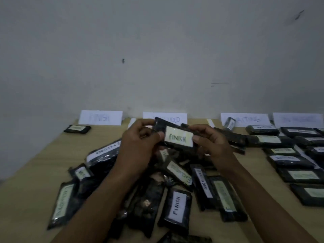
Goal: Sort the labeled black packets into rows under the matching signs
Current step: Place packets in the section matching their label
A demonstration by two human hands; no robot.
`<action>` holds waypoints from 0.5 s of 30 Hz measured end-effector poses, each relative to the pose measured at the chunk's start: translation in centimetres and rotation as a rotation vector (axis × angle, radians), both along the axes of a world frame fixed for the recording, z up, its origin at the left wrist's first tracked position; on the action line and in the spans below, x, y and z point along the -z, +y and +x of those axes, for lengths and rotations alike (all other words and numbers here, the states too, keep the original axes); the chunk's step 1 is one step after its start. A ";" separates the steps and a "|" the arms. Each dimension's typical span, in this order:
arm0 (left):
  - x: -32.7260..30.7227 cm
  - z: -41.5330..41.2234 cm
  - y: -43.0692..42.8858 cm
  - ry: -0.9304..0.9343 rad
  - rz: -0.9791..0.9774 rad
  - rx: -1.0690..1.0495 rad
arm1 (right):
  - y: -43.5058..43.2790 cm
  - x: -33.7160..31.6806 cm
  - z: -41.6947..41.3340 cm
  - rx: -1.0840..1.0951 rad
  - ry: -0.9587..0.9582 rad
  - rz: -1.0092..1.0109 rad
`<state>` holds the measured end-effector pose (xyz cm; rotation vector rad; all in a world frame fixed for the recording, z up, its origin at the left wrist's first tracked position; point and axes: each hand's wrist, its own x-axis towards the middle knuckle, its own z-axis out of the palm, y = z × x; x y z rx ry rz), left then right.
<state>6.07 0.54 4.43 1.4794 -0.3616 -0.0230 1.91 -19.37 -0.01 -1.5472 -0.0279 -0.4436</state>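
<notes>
Where both hands grip, packet (pixel 177 137) reads FINISH.

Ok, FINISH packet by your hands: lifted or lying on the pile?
Lifted: left hand and right hand pinch the FINISH packet by its ends, above the pile.

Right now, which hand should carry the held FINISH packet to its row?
Left, probably. Both grip the held packet, but the FINISH sign and its lone packet lie far left, nearer the left hand; the right hand would have to cross.
</notes>
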 end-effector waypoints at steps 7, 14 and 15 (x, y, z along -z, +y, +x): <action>-4.0 8.9 10.5 -0.043 0.070 -0.351 | 3.6 1.8 4.7 0.157 0.065 -0.605; 3.8 19.8 14.1 0.269 0.323 -0.374 | 5.1 4.4 6.0 0.112 0.209 -1.107; 5.1 20.8 13.8 0.293 0.357 -0.355 | 5.0 4.5 6.1 0.107 0.214 -1.110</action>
